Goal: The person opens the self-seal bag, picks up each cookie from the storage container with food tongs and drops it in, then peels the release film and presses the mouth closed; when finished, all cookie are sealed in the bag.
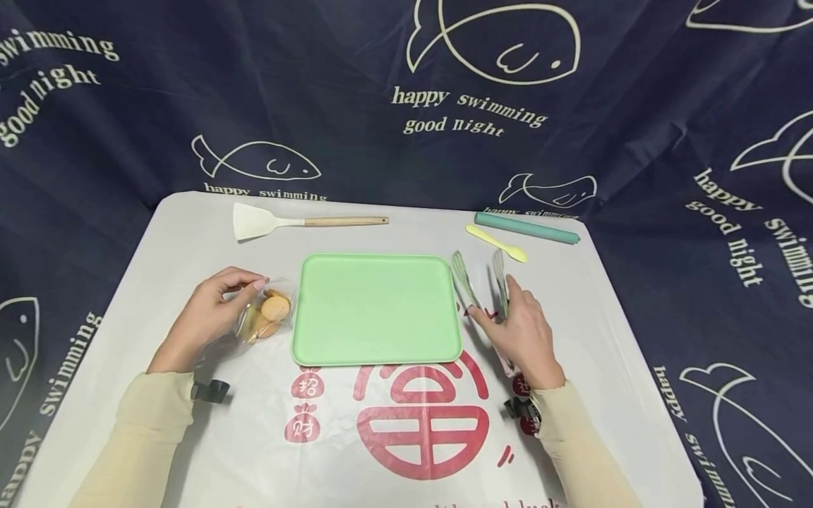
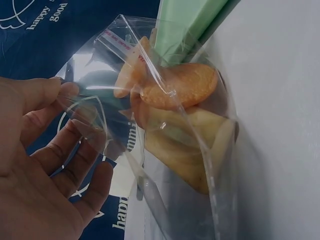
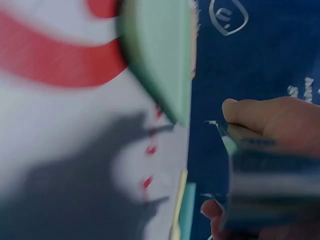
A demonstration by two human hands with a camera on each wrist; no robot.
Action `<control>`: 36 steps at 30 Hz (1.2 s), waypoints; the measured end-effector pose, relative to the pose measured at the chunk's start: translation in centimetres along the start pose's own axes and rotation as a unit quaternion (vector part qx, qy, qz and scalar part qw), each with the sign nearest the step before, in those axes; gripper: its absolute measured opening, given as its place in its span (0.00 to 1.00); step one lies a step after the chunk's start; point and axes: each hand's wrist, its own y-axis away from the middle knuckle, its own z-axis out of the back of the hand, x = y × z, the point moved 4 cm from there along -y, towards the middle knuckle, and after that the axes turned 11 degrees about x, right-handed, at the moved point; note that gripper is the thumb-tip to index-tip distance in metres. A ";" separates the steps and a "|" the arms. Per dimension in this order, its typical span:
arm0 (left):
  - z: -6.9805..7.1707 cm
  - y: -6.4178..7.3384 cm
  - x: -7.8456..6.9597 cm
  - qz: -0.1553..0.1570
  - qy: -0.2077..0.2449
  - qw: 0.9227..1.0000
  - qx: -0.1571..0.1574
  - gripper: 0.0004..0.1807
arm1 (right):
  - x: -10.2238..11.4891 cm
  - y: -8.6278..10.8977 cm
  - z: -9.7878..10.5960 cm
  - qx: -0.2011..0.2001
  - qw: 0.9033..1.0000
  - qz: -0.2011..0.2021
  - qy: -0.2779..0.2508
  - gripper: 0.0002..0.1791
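Observation:
My left hand (image 1: pixel 212 310) pinches the upper edge of a clear plastic bag (image 2: pixel 95 75) at the left of the table. Inside it are round tan pieces like biscuits (image 1: pixel 275 307) and a larger yellowish piece (image 2: pixel 185 145). Just right of the bag lies a light green tray (image 1: pixel 380 310) with a bare surface. Beyond its right edge, my right hand (image 1: pixel 524 331) holds a pair of tongs (image 1: pixel 463 274), arms spread apart and tips pointing away from me. In the right wrist view the metal of the tongs is blurred.
A white spatula (image 1: pixel 254 221) with a wooden handle lies at the back left. At the back right are a yellow spoon (image 1: pixel 495 242) and a teal rolled or rod-shaped thing (image 1: pixel 527 227). A dark blue printed curtain (image 1: pixel 356 85) hangs behind the white table (image 1: pixel 209 437).

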 end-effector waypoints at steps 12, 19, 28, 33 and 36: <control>0.1 0.0 -0.1 -0.008 -0.008 1.000 0.007 0.17 | -2.4 0.5 -1.5 -0.008 0.999 -0.047 0.026 0.52; 0.1 0.0 -0.1 -0.009 -0.010 1.000 0.011 0.16 | -2.6 0.3 -2.2 0.021 0.997 -0.052 0.047 0.53; 0.2 0.3 -0.1 -0.007 -0.013 1.000 0.012 0.16 | -1.6 -0.3 -0.7 0.070 0.994 -0.043 0.070 0.47; 0.2 0.3 -0.1 -0.010 -0.013 1.000 0.009 0.16 | 2.2 -1.7 0.2 0.034 0.994 0.092 0.046 0.29; 0.2 0.3 -0.2 -0.012 -0.015 1.000 0.006 0.16 | 5.9 -2.6 -0.4 0.062 0.981 0.183 0.018 0.22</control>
